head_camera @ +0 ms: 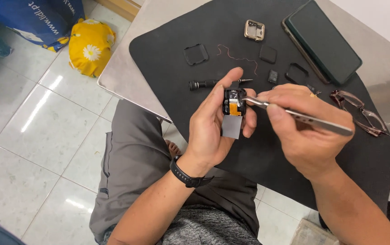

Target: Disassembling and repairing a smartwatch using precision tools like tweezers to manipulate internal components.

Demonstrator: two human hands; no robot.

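Cradling watch body (pixel 234 102) in left hand (pixel 213 127); right hand (pixel 301 122) pinching tweezers (pixel 294 114).

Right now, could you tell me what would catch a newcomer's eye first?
At the centre, the left hand cradles a small opened device with an orange part inside, while the right hand pokes metal tweezers into it. Behind them, small parts and a screwdriver lie scattered on a black mat, with a dark phone at its far right.

Black wristband (pixel 186 176), grey shorts (pixel 136 159), heathered grey shirt (pixel 204 229).
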